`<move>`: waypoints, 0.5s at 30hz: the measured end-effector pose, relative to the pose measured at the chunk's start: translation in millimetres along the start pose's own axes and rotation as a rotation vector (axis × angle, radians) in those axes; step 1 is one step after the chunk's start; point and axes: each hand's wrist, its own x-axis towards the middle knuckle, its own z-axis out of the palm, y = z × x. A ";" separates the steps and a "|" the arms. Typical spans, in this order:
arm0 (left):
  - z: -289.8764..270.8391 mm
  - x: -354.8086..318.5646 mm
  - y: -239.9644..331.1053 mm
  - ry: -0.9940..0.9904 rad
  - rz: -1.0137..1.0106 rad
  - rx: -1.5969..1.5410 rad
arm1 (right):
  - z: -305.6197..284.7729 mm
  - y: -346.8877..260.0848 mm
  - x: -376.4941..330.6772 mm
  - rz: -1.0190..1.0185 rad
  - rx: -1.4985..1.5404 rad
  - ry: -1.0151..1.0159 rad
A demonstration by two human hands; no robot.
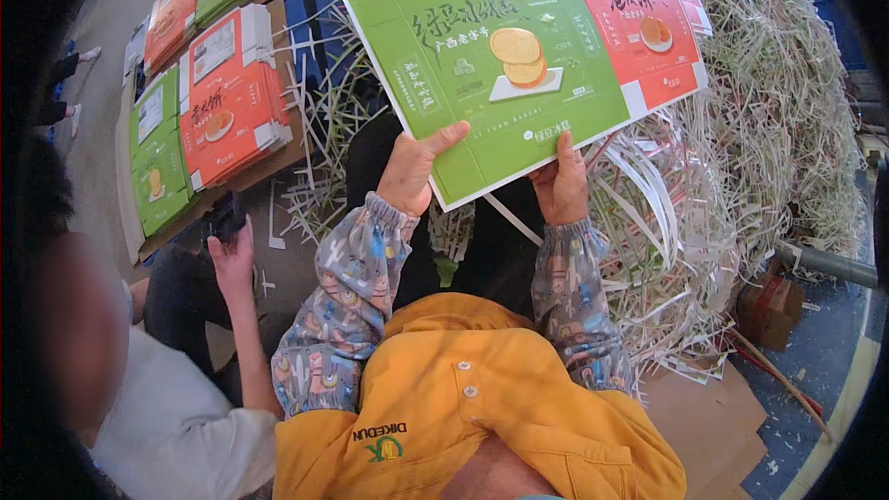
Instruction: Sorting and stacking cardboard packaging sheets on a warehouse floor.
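In the head view, a printed sheet (519, 14) in green and red panels is held out in front of the lap, tilted, its near edge toward the body. Its left near corner is pinched by the left hand (407, 171), the thumb laid on the green face and the fingers curled beneath. Farther right along the same edge it is gripped by the right hand (561, 190), the thumb tip over the margin — two spaced grips, probably chosen so that the broad card is kept from sagging. Whether one layer or several are held cannot be told. To the left, stacks of similar sheets (236, 83) are laid on a brown board (298, 139), presumably to be kept flat and within reach. On the right, a heap of paper strips (778, 102) is piled up — apparently offcuts. Nearby, a dark object (225, 215) is held in a co-worker's hand (233, 255).
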 end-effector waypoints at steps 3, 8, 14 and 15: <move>4.6 1.1 -4.1 0.099 0.024 -0.094 | 2.5 -4.7 -1.1 -0.014 -0.025 0.018; 13.6 -4.1 -0.5 0.104 0.017 -0.227 | 7.8 -2.7 -1.3 -0.101 0.146 0.001; 19.7 -7.2 5.8 0.133 0.027 -0.249 | 8.7 -13.8 -6.4 -0.060 0.021 -0.067; 22.6 -7.7 6.4 0.133 0.021 -0.258 | 12.6 -15.3 -7.7 -0.075 0.083 -0.059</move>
